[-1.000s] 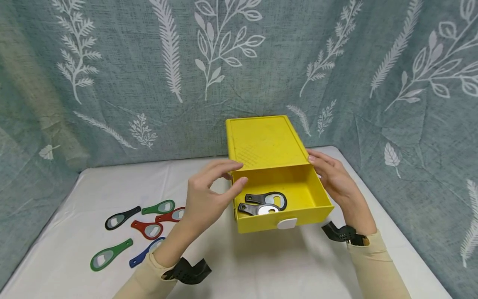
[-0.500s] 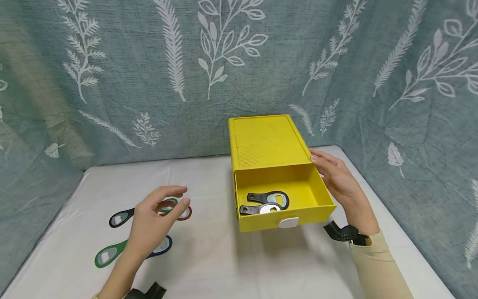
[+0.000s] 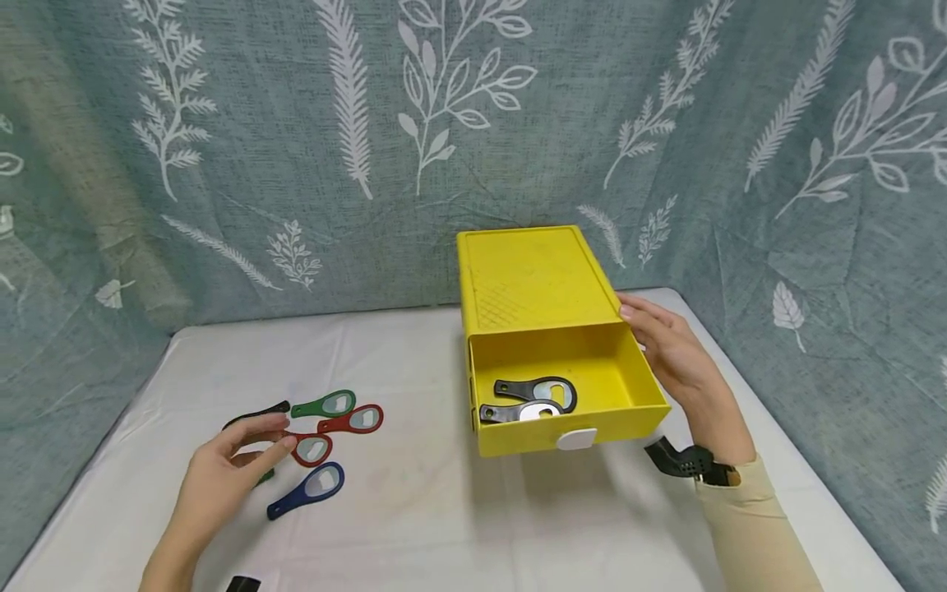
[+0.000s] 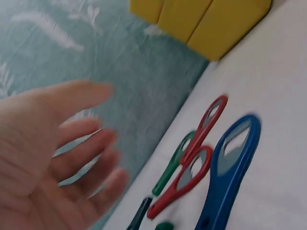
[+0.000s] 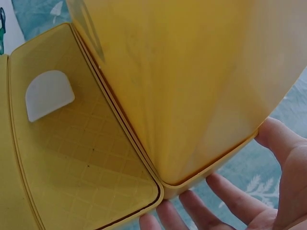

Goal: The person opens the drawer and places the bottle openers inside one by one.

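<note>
My left hand (image 3: pixel 214 485) hovers over the bottle openers at the left, fingers apart and nothing held; its palm (image 4: pixel 29 158) shows in the left wrist view. Nearest its fingertips lies a red bottle opener (image 3: pixel 312 450). Around it are a blue one (image 3: pixel 307 491), a green one (image 3: pixel 325 404), another red one (image 3: pixel 353 419), and partly hidden black and green ones. My right hand (image 3: pixel 676 358) rests straight fingers and thumb against the right side of the yellow drawer cabinet (image 3: pixel 536 271). Its top drawer (image 3: pixel 621 423) is pulled out, with two black bottle openers (image 3: pixel 538 391) inside.
A white knob (image 3: pixel 576 439) sticks out from the drawer's front. Below it, a closed drawer front (image 5: pixel 91 158) with its own white knob shows in the right wrist view. A patterned teal curtain (image 3: pixel 370 247) hangs behind the white-covered table (image 3: pixel 414 510).
My left hand has moved from beside the open drawer leftward and down to the loose bottle openers. My right hand stays against the cabinet, and the view has shifted slightly.
</note>
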Demonstrator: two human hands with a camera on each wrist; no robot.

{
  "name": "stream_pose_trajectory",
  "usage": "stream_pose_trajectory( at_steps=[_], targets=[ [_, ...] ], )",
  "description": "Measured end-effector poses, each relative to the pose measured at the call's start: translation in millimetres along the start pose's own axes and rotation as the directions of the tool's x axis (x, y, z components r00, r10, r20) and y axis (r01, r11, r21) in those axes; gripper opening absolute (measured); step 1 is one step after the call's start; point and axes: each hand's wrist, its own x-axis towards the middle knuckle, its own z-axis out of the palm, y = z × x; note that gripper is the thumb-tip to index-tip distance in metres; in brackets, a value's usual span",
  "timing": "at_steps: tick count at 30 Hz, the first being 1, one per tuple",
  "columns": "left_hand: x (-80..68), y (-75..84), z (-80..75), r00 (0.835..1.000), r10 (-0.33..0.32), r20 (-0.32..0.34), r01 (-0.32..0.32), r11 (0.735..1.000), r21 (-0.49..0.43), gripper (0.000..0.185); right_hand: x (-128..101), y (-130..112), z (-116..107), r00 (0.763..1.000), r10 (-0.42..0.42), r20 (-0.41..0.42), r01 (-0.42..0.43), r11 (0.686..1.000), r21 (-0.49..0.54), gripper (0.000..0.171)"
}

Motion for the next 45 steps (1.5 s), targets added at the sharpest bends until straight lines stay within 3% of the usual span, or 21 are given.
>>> stream_pose_trajectory(
  at_steps=[4,9,16,21,23,25,33,37,45],
  targets=[
    [-1.5,-8.7,-5.6,0.989,-0.07,0.134,0.069,0.998,0.012,0.05,0,1,-1,1.0,0.0,0.006,0.0,1.0,0.016,0.038],
    [-3.3,-15.0,-8.7,0.956,-0.114,0.27,0.112,0.993,0.023,0.053,-1,0,-1,1.0,-0.008,0.022,0.007,0.999,0.046,0.035],
    [-5.2,-23.0,-5.7,0.94,-0.057,0.337,0.041,0.998,0.054,0.05,0,0,0,1.0,-0.01,0.025,0.009,0.998,0.065,0.032],
    [-3.2,-24.4,0.1,0.895,-0.029,0.446,0.011,0.999,0.044,0.054,0,0,0,1.0,-0.01,0.022,0.009,0.998,0.056,0.033],
    [-2.6,-24.8,2.4,0.884,-0.032,0.467,0.006,0.998,0.055,0.055,0,0,0,1.0,-0.011,0.021,0.01,0.999,0.053,0.033],
    [-2.3,-24.8,4.8,0.888,-0.036,0.459,0.003,0.997,0.073,0.054,0,0,0,1.0,-0.011,0.021,0.01,0.999,0.051,0.034],
    [-2.5,-21.4,17.6,0.934,-0.068,0.351,0.039,0.995,0.088,0.049,0,0,0,1.0,-0.009,0.018,0.008,0.999,0.052,0.033],
    [-2.2,-19.8,20.7,0.945,-0.066,0.32,0.034,0.994,0.105,0.047,0,0,0,1.0,-0.009,0.02,0.009,0.999,0.04,0.036],
    [-3.9,-18.5,18.8,0.966,-0.069,0.248,0.006,0.97,0.244,0.039,0,0,-1,1.0,-0.011,0.029,0.011,1.0,0.024,0.039]
  ],
)
